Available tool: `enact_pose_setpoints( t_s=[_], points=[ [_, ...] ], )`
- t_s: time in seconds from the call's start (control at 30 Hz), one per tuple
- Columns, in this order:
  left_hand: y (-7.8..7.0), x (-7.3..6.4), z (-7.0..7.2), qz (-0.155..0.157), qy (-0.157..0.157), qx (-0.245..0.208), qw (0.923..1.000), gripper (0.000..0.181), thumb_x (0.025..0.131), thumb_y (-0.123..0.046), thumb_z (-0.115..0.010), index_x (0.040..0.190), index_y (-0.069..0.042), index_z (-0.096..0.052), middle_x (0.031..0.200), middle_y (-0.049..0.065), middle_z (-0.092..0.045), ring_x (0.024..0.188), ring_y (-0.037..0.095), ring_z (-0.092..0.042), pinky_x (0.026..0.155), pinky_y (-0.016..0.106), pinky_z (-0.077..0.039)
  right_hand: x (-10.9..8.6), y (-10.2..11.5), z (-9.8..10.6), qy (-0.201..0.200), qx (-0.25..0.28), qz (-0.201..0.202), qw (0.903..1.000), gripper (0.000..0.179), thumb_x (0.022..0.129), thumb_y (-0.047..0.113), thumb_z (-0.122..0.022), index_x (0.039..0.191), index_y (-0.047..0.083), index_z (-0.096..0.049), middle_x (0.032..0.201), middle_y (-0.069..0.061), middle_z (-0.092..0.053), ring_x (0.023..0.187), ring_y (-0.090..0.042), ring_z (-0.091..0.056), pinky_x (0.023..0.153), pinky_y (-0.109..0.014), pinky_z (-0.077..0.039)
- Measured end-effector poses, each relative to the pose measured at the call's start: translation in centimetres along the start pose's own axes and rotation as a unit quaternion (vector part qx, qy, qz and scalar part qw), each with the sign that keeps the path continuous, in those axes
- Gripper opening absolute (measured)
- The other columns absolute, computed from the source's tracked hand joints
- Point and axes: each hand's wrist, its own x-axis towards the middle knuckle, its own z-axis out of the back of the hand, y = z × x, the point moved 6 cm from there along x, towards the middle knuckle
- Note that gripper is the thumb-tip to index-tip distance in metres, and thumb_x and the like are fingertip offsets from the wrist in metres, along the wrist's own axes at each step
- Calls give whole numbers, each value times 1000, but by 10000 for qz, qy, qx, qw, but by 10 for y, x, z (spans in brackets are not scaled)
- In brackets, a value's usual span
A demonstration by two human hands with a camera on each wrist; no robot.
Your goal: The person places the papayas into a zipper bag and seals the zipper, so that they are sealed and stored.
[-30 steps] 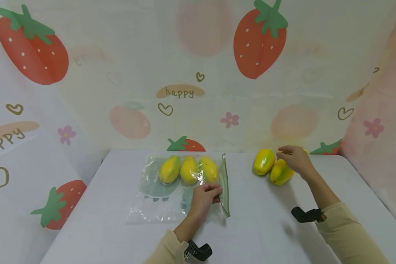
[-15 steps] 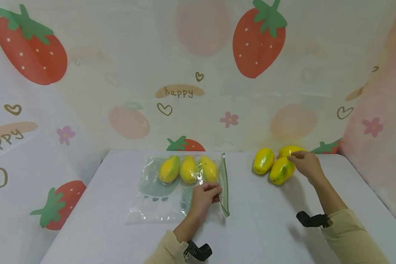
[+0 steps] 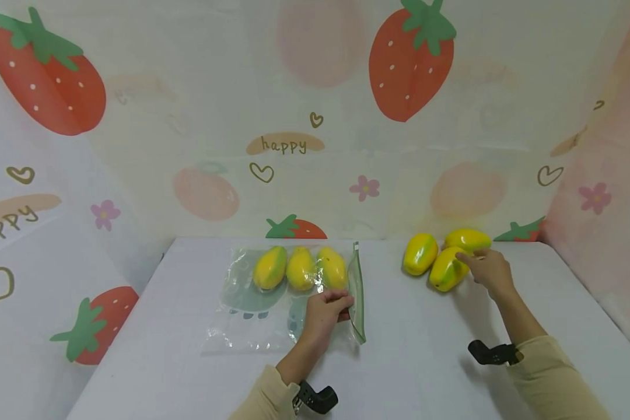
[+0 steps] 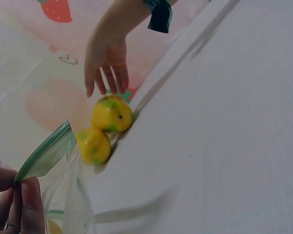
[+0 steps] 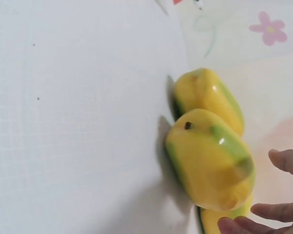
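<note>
A clear zip bag (image 3: pixel 247 338) with a green zip edge (image 3: pixel 358 303) lies on the table at centre left. Three yellow-green papayas (image 3: pixel 269 269) sit in a row inside it. My left hand (image 3: pixel 321 319) pinches the bag beside its zip edge; in the left wrist view, thumb and fingers grip the green strip (image 4: pixel 46 151). On the right, three more papayas lie close together: one at the left (image 3: pixel 420 254), one in front (image 3: pixel 445 272), one behind (image 3: pixel 464 238). My right hand (image 3: pixel 492 273) hovers over the right end of the front papaya, fingers apart in the right wrist view.
The white table (image 3: pixel 399 361) meets a strawberry-print backdrop (image 3: pixel 415 151) just behind the papayas. A pink-toned side panel (image 3: pixel 604 245) borders the right. Black wrist cameras (image 3: pixel 496 353) are strapped to both wrists.
My right hand has drawn back to the right and lower, uncovering the rear papaya. The left hand, bag and the papayas in it stay in place.
</note>
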Motion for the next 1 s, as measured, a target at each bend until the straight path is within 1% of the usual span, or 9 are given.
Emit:
enact_pose_setpoints(
  t_s=[0.03,0.13,0.27,0.33,0.4,0.53,0.67,0.8,1.0],
  points=[
    [0,0,0,-8,7,-3,10000,24,86,-5,-70,105,9,-67,82,0,-68,62,7,-60,62,22,-57,0,-2,-2,-3,36,-37,10000,83,97,51,-49,140,-18,-34,133,-39,-46,88,-35,-65,77,-41,-56],
    [-2,-2,0,20,22,-30,10000,24,85,-3,-69,104,11,-66,80,-1,-67,62,7,-60,62,21,-56,0,-6,-8,57,124,-147,9998,91,94,59,-50,142,-16,-30,135,-40,-43,83,-28,-65,75,-38,-55],
    [-17,-14,-1,-5,49,-65,10000,22,85,-1,-68,103,12,-65,79,0,-67,62,7,-60,62,21,-56,1,-9,-15,134,273,-255,9992,100,90,65,-50,145,-15,-25,141,-41,-35,86,-32,-66,77,-38,-56],
    [-24,-20,-1,-87,59,-64,9999,21,85,0,-68,102,13,-65,80,1,-67,62,7,-60,62,22,-57,1,-9,-18,118,326,-290,9990,102,89,66,-51,145,-15,-24,142,-41,-34,88,-33,-65,76,-37,-56],
    [-26,-22,-2,-116,65,-68,9999,21,85,0,-68,102,13,-66,80,1,-67,62,7,-60,63,22,-57,1,-11,-20,48,377,-328,9987,100,90,64,-51,145,-14,-24,142,-40,-35,89,-33,-65,74,-34,-56],
    [-13,-12,-1,-60,40,-44,10000,22,85,-1,-69,102,12,-66,80,0,-67,62,7,-60,63,23,-57,2,-11,-22,-145,486,-383,9980,92,92,57,-54,144,-13,-26,139,-39,-39,85,-32,-65,69,-30,-55],
    [0,-1,0,-85,16,2,10000,22,85,-3,-70,103,10,-67,82,1,-68,62,7,-60,63,24,-57,1,-11,-25,-239,643,-494,9964,87,93,52,-56,143,-13,-27,138,-38,-41,82,-28,-65,69,-30,-53],
    [3,1,0,-93,9,-19,10000,23,85,-4,-70,104,10,-67,81,1,-67,63,7,-61,63,23,-57,2,-12,-28,-259,893,-665,9934,85,93,49,-56,143,-13,-28,137,-35,-43,81,-23,-63,71,-28,-54],
    [1,-1,0,-65,5,-92,9999,24,86,-6,-70,105,9,-67,81,-1,-67,62,7,-61,63,22,-57,2,-14,-32,-290,1189,-891,9885,87,93,50,-56,145,-13,-26,140,-34,-41,82,-18,-61,70,-23,-54]
  ],
)
